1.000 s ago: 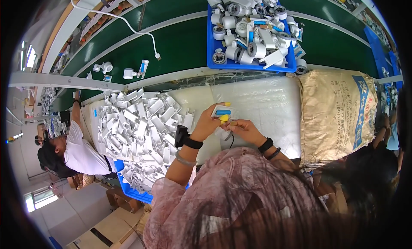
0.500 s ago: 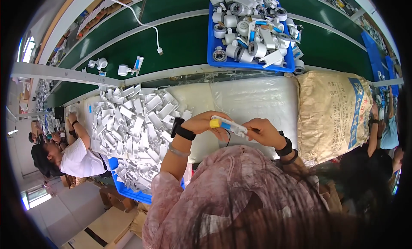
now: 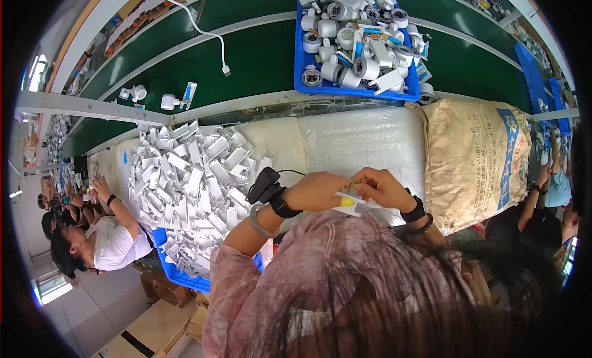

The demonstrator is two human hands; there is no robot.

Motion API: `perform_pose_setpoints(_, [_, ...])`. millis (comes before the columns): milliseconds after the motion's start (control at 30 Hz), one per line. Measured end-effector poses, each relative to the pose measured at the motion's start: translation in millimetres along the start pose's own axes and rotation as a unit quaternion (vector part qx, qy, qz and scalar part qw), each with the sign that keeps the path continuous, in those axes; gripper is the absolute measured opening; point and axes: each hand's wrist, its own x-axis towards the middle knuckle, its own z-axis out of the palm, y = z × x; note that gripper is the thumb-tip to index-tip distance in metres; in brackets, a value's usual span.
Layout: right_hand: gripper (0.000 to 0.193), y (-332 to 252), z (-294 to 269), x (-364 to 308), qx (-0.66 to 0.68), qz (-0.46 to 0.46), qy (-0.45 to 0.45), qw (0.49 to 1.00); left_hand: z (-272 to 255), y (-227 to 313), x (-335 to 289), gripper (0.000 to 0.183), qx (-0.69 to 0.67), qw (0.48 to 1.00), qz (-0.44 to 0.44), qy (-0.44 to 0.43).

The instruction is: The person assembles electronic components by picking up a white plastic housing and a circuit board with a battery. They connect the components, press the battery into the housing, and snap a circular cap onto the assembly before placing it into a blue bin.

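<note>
Close to my body, my left hand [image 3: 316, 192] grips a white plastic part with a yellow piece [image 3: 347, 201] on it. Only some of that part shows; the fingers and wrist cover the rest. Beside it, my right hand [image 3: 383, 189] is closed in a pinch just above the part, its fingertips nearly meeting those of the left hand. What lies in this pinch is too small to make out. To the left, a large heap of white plastic covers [image 3: 196, 167] spreads over the table and into a blue bin [image 3: 176, 275].
Across the bench, a blue tray [image 3: 357, 93] is piled with round white camera-like units. A brown paper sack [image 3: 468, 167] lies at right beside a plastic-wrapped surface [image 3: 364, 136]. A white cable [image 3: 223, 56] hangs over the green belt [image 3: 259, 65]. A co-worker [image 3: 114, 241] sits at left.
The white part has come nearer my body and turned, so its yellow piece now sits farther right. My left hand has lowered and rotated. The co-worker's arm at left has shifted.
</note>
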Motion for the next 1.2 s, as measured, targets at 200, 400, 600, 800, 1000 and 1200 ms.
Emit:
perform_pose_setpoints(200, [0.013,3.0,-14.3,-9.2,0.148,0.039,0.022,0.988,-9.0,10.3,5.0,0.039,-0.332,0.942,-0.052,-0.01])
perform_pose_setpoints(400, [0.011,13.9,-20.9,-13.3,0.191,0.064,-0.002,0.98,-9.2,26.6,1.2,0.06,-0.157,0.983,-0.046,-0.088])
perform_pose_setpoints(600, [0.012,4.9,-25.9,-23.5,0.257,0.073,-0.033,0.963,6.3,8.6,8.4,0.033,-0.186,0.968,0.07,0.155])
perform_pose_setpoints(800, [0.012,-9.3,-14.2,-15.0,0.052,0.142,-0.083,0.985,8.5,17.3,10.6,0.032,-0.169,0.981,-0.021,0.091])
perform_pose_setpoints(1000, [0.017,-13.7,11.7,-11.0,-0.323,-0.186,0.329,0.868,23.1,12.4,15.0,0.02,-0.443,0.867,-0.129,0.187])
perform_pose_setpoints(1200, [0.021,-9.6,21.2,-6.7,-0.266,-0.226,0.339,0.874,22.4,24.5,18.5,0.021,-0.477,0.849,-0.125,0.188])
